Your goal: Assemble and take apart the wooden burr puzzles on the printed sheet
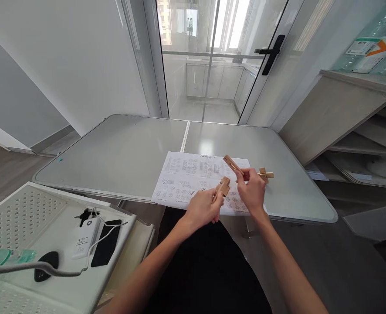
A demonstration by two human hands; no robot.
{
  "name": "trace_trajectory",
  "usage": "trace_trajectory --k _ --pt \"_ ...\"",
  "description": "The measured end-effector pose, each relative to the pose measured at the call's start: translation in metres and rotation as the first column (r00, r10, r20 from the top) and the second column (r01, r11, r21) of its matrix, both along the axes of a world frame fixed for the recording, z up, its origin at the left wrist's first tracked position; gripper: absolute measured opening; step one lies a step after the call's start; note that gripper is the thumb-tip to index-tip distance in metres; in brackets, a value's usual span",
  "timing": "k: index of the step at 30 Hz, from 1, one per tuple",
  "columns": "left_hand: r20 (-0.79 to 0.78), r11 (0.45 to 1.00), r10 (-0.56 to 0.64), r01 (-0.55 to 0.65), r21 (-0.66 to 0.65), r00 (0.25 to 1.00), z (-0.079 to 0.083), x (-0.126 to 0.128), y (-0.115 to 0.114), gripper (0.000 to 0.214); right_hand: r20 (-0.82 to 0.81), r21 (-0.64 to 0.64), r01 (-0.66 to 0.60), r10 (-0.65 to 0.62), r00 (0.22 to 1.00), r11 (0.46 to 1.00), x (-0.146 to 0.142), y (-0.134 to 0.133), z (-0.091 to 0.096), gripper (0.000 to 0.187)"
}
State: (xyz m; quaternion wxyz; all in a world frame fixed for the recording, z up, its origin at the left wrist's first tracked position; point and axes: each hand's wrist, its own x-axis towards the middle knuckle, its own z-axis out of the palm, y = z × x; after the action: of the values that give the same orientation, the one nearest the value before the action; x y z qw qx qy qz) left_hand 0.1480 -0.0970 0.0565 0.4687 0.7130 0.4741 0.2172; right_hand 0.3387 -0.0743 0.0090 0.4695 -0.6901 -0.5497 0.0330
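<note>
My left hand (205, 206) is closed around a small group of joined wooden puzzle pieces (225, 186), whose blocky end sticks out past the fingers. Between the fingertips of my right hand (252, 191) is a slotted wooden bar (232, 164), tilted up to the left and apart from the joined pieces. Other wooden puzzle pieces (265, 175) lie crossed on the table just beyond my right hand, partly hidden by it. Under both hands a creased instruction sheet (173, 181) with rows of small printed diagrams is spread out.
The grey folding table (130, 152) has a seam across its middle. At lower left, a white perforated cart (72, 288) carries a black phone (106, 244), keys (86, 215) and a cable (96, 244). Shelving (350, 113) with plastic bottles (372, 48) stands right; a glass door (212, 78) is ahead.
</note>
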Motion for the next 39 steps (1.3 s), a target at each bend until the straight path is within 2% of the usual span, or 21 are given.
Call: trace_trajectory --k 3,5,9,12,18,25,29,32,35,39 --pt "-0.154 0.966 0.171 -0.135 0.221 0.973 -0.011 0.002 0.003 0.043 -0.067 -0.106 -0.019 0.012 0.998 0.994 0.014 -0.006 -0.003 0.03" --pt "-0.239 0.925 0.25 -0.158 0.346 0.938 -0.018 0.004 0.012 0.042 -0.061 -0.147 0.008 -0.018 0.998 0.989 0.016 -0.014 -0.006 0.028" --pt "-0.321 0.826 0.301 -0.077 0.558 0.898 -0.029 0.007 0.029 0.037 -0.005 -0.2 0.096 -0.1 0.995 0.975 0.009 -0.031 -0.017 0.027" --pt "-0.403 0.756 0.335 0.012 0.654 0.852 -0.036 0.008 0.037 0.036 0.013 -0.227 0.117 -0.117 0.993 0.967 0.004 -0.038 -0.024 0.027" --pt "-0.501 0.731 0.364 0.092 0.676 0.785 -0.049 0.015 0.051 0.039 0.004 -0.257 -0.042 0.044 0.999 0.965 0.003 -0.035 -0.032 0.03" --pt "-0.496 0.742 0.357 0.081 0.665 0.792 -0.06 0.02 0.06 0.04 0.036 -0.291 -0.19 0.209 0.977 0.938 0.007 -0.027 -0.031 0.027" --pt "-0.452 0.733 0.37 0.044 0.679 0.811 -0.067 0.02 0.061 0.035 0.052 -0.242 -0.253 0.273 0.961 0.937 0.009 -0.026 -0.03 0.028" --pt "-0.378 0.734 0.312 0.032 0.679 0.872 -0.07 0.019 0.061 0.031 -0.001 -0.2 -0.343 0.35 0.937 0.918 0.012 -0.026 -0.029 0.03" --pt "-0.326 0.731 0.189 0.088 0.676 0.926 -0.072 0.019 0.059 0.042 -0.122 -0.196 -0.432 0.416 0.901 0.88 0.018 -0.022 -0.028 0.033" --pt "-0.371 0.72 0.11 0.184 0.669 0.922 -0.075 0.023 0.058 0.051 -0.281 -0.185 -0.476 0.418 0.864 0.86 0.028 -0.014 -0.029 0.037"
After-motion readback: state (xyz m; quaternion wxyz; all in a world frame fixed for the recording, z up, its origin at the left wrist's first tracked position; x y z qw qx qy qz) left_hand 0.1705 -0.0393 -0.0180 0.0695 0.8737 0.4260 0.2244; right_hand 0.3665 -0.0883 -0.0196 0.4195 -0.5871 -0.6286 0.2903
